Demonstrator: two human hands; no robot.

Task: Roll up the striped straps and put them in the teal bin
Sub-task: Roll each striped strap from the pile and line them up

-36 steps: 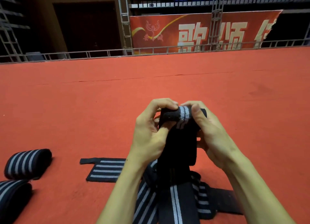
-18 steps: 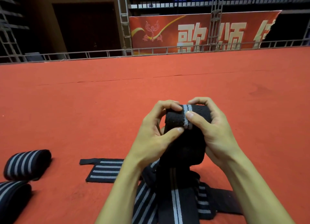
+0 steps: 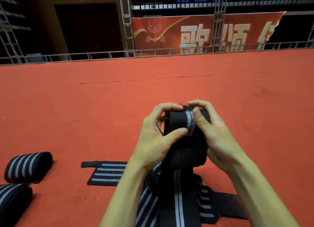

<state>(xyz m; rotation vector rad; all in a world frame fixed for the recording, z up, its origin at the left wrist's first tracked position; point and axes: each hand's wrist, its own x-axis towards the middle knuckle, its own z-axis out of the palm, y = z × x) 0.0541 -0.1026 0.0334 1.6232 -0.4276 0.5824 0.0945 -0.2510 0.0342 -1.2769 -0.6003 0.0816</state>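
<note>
A black strap with grey stripes (image 3: 180, 123) is held up in front of me, its top end partly wound into a roll. My left hand (image 3: 156, 138) grips the roll's left side, thumb pressed on its front. My right hand (image 3: 212, 133) grips the right side, fingers curled over the top. The strap's loose tail (image 3: 178, 208) hangs down onto a heap of unrolled straps (image 3: 149, 203) on the red carpet. Two rolled straps (image 3: 28, 166) (image 3: 13, 198) lie at the lower left. A flat strap end (image 3: 107, 173) lies left of the heap. No teal bin is in view.
Red carpet (image 3: 153, 90) stretches ahead to a metal rail (image 3: 153, 53) at its far edge. Behind it hang a red banner (image 3: 203, 33), metal trusses and a dark doorway (image 3: 88, 28).
The roll in my hands has grown thicker as both hands turned it. My fingers have shifted further over its top. The straps on the carpet have not moved.
</note>
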